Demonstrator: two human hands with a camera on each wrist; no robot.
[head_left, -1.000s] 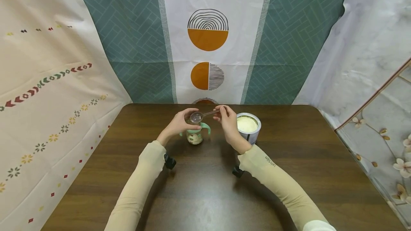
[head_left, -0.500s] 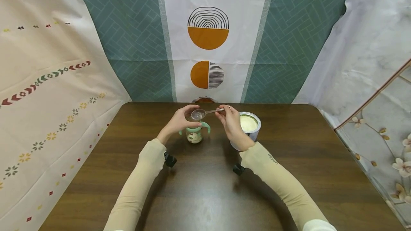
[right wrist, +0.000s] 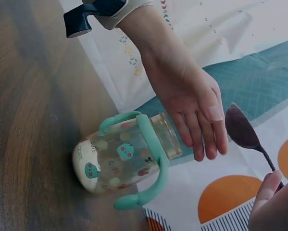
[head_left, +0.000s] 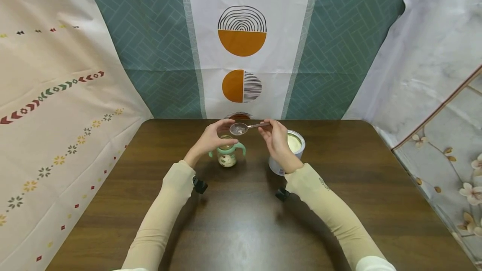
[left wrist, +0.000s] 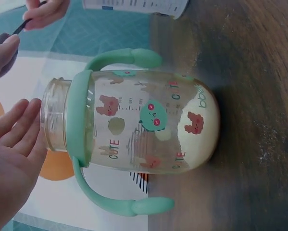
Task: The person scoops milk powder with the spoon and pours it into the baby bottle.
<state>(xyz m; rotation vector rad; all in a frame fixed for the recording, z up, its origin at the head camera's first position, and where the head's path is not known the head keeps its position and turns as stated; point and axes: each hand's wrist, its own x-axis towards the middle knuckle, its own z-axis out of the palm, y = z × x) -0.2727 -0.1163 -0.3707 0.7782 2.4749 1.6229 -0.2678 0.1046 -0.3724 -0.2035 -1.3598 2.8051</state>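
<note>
Head view: the right hand (head_left: 278,143) pinches a spoon (head_left: 246,127) by its handle, bowl raised above an open baby bottle (head_left: 227,154) standing on the wooden table (head_left: 241,229). The left hand (head_left: 211,139) hovers beside the bottle's mouth with fingers relaxed, grasping nothing. An open powder tin (head_left: 291,147) sits just right of the right hand.

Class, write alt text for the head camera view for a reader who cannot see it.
A right hand holds a spoon above an open baby bottle on a dark wooden table, the left hand cupped beside it. An open powder tin stands to the right.
</note>
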